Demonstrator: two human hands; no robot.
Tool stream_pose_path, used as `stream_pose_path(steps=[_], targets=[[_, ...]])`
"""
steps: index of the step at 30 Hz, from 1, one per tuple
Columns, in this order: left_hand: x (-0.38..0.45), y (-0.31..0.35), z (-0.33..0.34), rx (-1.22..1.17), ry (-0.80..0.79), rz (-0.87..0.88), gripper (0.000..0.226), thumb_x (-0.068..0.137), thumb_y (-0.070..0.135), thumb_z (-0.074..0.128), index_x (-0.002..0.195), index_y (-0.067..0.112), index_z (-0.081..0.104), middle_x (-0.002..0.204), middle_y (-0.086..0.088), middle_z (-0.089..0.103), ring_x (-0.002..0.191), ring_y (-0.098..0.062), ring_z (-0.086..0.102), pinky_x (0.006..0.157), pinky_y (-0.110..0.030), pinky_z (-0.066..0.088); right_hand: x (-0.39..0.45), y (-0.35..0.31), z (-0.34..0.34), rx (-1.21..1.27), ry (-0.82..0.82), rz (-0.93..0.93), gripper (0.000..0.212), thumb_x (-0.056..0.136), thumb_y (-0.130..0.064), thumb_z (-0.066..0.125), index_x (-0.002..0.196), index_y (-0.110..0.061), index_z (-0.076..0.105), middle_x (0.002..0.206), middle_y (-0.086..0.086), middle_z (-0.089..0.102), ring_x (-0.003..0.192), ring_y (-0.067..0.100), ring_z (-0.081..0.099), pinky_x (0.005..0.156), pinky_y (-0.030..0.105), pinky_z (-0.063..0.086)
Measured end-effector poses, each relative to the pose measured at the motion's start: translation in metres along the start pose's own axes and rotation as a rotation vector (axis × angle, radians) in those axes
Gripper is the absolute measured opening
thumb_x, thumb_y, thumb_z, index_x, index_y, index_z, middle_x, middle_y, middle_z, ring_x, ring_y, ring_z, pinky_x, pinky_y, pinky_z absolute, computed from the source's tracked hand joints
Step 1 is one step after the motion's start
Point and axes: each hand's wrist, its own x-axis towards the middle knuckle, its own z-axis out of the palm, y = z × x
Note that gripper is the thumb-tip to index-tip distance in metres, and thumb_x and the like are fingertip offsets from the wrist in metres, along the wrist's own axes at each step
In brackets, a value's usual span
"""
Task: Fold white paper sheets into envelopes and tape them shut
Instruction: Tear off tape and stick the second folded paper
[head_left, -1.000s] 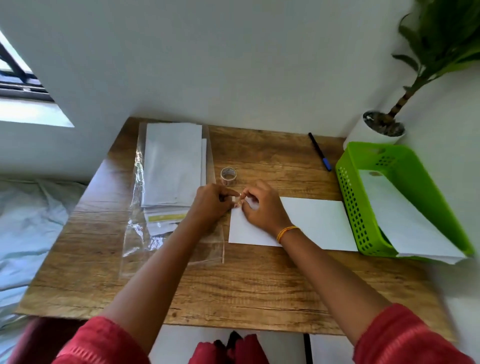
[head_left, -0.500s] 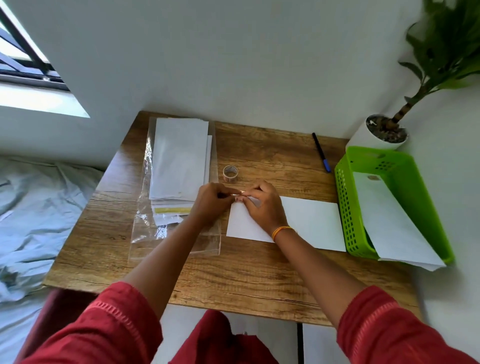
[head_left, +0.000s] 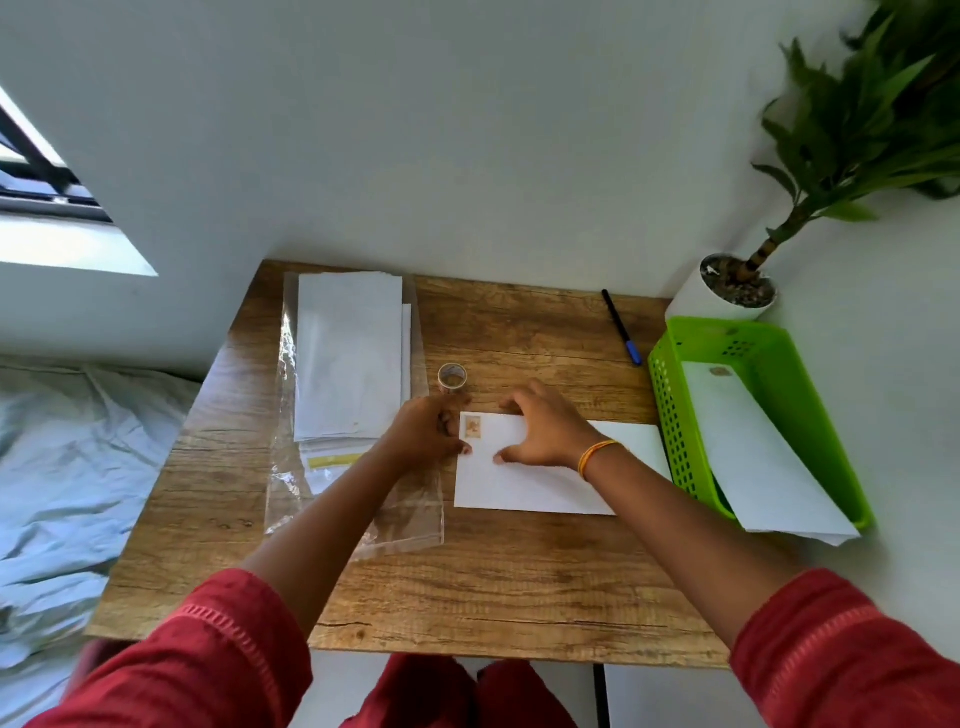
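- The brown wood-grain table (head_left: 467, 587) is lying under both hands, carrying everything listed here.
- A stack of white paper sheets on a clear plastic sleeve (head_left: 349, 364) is lying just left of the left hand.
- The bright green perforated plastic basket (head_left: 675, 415) is sitting right of the right hand, holding a folded white envelope (head_left: 753, 452).
- The white folded paper envelope (head_left: 519, 483) is lying flat under the right hand, a piece of brownish tape (head_left: 472, 427) sitting on its upper left corner.
- The right hand (head_left: 545, 428) is spreading open, fingers pressing on the envelope.
- The left hand (head_left: 423, 428) is curling loosely at the envelope's left edge, thumb touching it, gripping nothing visible.
- A small roll of clear tape (head_left: 452, 376) is standing just beyond the left hand.
- A black pen with a blue cap (head_left: 621, 327) is lying beyond the right hand.
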Motion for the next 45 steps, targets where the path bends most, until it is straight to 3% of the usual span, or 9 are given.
stream_pose_path(steps=[8, 16, 21, 24, 28, 30, 35, 42, 45], targets=[[-0.008, 0.006, 0.015, 0.067, 0.200, 0.017, 0.044, 0.082, 0.027, 0.067, 0.125, 0.024, 0.057, 0.097, -0.004, 0.065, 0.089, -0.021, 0.059, 0.082, -0.038, 0.050, 0.000, -0.005, -0.009, 0.199, -0.150, 0.224, 0.041, 0.068, -0.044, 0.078, 0.084, -0.007, 0.071, 0.073, 0.003, 0.063, 0.064, 0.017, 0.055, 0.058, 0.028, 0.037], [-0.001, 0.046, 0.026, -0.046, 0.298, 0.045, 0.067, 0.082, 0.029, 0.070, 0.137, 0.019, 0.034, 0.139, -0.016, 0.041, 0.122, -0.034, 0.048, 0.093, -0.049, 0.048, -0.019, 0.021, -0.062, 0.979, 0.077, 0.450, 0.034, 0.084, -0.030, 0.070, 0.111, -0.012, 0.064, 0.108, 0.006, 0.069, 0.090, 0.022, 0.068, 0.082, 0.038, 0.056], [0.012, 0.101, 0.024, -0.694, 0.208, -0.224, 0.083, 0.081, 0.013, 0.071, 0.147, 0.016, 0.021, 0.093, -0.005, 0.065, 0.084, -0.019, 0.067, 0.068, -0.040, 0.060, -0.036, 0.033, -0.096, 1.258, 0.251, 0.495, 0.032, 0.087, -0.012, 0.066, 0.115, 0.003, 0.062, 0.122, 0.025, 0.063, 0.090, 0.031, 0.064, 0.093, 0.047, 0.051], [0.019, 0.129, 0.027, -0.827, 0.221, -0.259, 0.070, 0.081, 0.005, 0.070, 0.141, 0.015, 0.036, 0.089, -0.010, 0.067, 0.080, -0.021, 0.069, 0.057, -0.032, 0.058, -0.051, 0.041, -0.114, 1.233, 0.280, 0.524, 0.032, 0.092, -0.009, 0.059, 0.120, 0.006, 0.058, 0.122, 0.026, 0.061, 0.093, 0.029, 0.060, 0.095, 0.048, 0.049], [0.032, 0.171, 0.036, -0.960, 0.214, -0.297, 0.063, 0.081, 0.003, 0.069, 0.137, 0.015, 0.043, 0.102, -0.012, 0.068, 0.091, -0.026, 0.068, 0.077, -0.043, 0.059, -0.071, 0.063, -0.139, 0.992, 0.355, 0.577, 0.013, 0.090, -0.015, 0.061, 0.091, -0.003, 0.062, 0.099, 0.018, 0.060, 0.083, 0.025, 0.058, 0.071, 0.032, 0.044], [0.037, 0.196, 0.050, -0.954, 0.224, -0.255, 0.056, 0.081, 0.000, 0.068, 0.131, 0.016, 0.048, 0.108, -0.011, 0.065, 0.096, -0.027, 0.066, 0.080, -0.045, 0.058, -0.082, 0.083, -0.147, 0.829, 0.398, 0.600, 0.020, 0.089, -0.016, 0.061, 0.099, 0.000, 0.065, 0.106, 0.018, 0.063, 0.093, 0.030, 0.063, 0.071, 0.030, 0.043], [0.043, 0.247, 0.095, -0.891, 0.066, -0.199, 0.030, 0.082, -0.005, 0.065, 0.106, 0.012, 0.057, 0.090, -0.009, 0.061, 0.063, -0.016, 0.061, 0.037, -0.022, 0.049, -0.110, 0.135, -0.158, 0.509, 0.412, 0.741, 0.039, 0.089, -0.015, 0.058, 0.125, -0.003, 0.057, 0.129, 0.019, 0.059, 0.118, 0.034, 0.056, 0.094, 0.033, 0.045], [0.069, 0.263, 0.116, -0.184, -0.180, 0.014, 0.029, 0.078, 0.009, 0.072, 0.106, 0.007, 0.065, 0.086, -0.015, 0.068, 0.045, -0.016, 0.060, 0.035, -0.022, 0.046, -0.123, 0.178, -0.153, 0.380, 0.352, 0.850, 0.036, 0.090, -0.009, 0.050, 0.125, 0.002, 0.052, 0.130, 0.022, 0.056, 0.119, 0.037, 0.055, 0.093, 0.034, 0.046], [0.075, 0.258, 0.118, 0.086, -0.127, 0.184, 0.029, 0.081, 0.016, 0.069, 0.109, 0.009, 0.067, 0.110, -0.009, 0.065, 0.082, -0.020, 0.067, 0.063, -0.026, 0.054, -0.114, 0.184, -0.149, 0.353, 0.357, 0.835, 0.035, 0.089, -0.009, 0.052, 0.122, 0.002, 0.055, 0.127, 0.021, 0.059, 0.117, 0.036, 0.057, 0.092, 0.034, 0.047]])
